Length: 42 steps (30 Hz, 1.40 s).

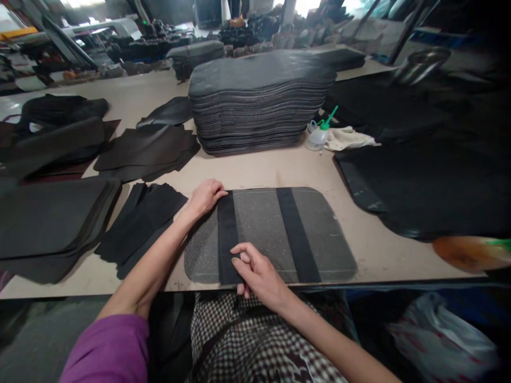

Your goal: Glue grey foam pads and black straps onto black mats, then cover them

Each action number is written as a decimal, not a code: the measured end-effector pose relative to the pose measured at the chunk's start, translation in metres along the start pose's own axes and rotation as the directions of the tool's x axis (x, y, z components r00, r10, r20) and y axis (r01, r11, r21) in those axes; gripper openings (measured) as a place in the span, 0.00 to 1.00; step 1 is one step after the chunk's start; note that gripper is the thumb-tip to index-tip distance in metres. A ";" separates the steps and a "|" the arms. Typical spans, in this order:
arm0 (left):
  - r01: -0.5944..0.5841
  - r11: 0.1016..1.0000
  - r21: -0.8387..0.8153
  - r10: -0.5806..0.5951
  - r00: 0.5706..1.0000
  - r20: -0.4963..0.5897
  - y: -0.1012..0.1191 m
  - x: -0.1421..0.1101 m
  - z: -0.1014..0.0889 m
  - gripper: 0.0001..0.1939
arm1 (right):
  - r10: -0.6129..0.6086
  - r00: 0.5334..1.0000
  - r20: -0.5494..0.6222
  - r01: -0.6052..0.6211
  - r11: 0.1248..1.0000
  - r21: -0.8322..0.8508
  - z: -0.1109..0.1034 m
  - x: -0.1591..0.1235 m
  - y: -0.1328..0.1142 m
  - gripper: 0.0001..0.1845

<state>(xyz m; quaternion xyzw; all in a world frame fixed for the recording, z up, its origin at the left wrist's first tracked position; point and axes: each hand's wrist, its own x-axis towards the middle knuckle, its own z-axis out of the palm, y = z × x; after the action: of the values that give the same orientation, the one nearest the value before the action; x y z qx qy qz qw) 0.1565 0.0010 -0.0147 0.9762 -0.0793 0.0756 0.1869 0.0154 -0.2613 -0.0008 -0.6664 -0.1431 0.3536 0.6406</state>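
A dark grey rounded panel lies flat at the table's front edge, its speckled face up. Two black fabric strips cross it from back to front: the left strip and the right strip. At the far end of the left strip is my left hand, its fingers bent together on the strip's end. My right hand hovers over the near part of that same strip, thumb and index finger apart, the other fingers loosely curled. Nothing shows between its fingers. To the left of the panel lies a fanned pile of black strips.
A tall stack of dark panels stands behind. Beside it are a squeeze bottle with a green spout and a pale cloth. Dark sheets lie left, black pieces right. An orange-brown object sits near the front edge.
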 end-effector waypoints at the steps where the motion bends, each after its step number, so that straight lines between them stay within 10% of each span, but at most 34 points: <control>1: -0.007 1.000 0.015 0.007 1.000 0.012 -0.002 0.003 0.001 0.12 | -0.013 1.000 -0.003 0.013 1.000 0.001 0.000 0.002 0.000 0.17; 32: -0.132 0.956 0.261 0.127 0.991 0.033 0.014 -0.020 0.007 0.20 | -0.062 0.998 0.034 0.065 0.990 -0.122 0.007 0.006 0.007 0.15; 42: -0.099 0.955 0.281 0.096 0.995 0.027 0.023 -0.047 0.003 0.24 | -0.133 0.989 0.062 0.146 0.825 -0.546 0.011 0.009 0.007 0.04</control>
<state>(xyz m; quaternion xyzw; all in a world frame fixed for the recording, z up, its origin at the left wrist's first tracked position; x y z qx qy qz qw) 0.1064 -0.0157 -0.0174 0.9883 -0.1170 0.0886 0.0415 0.0127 -0.2479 -0.0090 -0.8060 -0.2934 0.2571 0.4452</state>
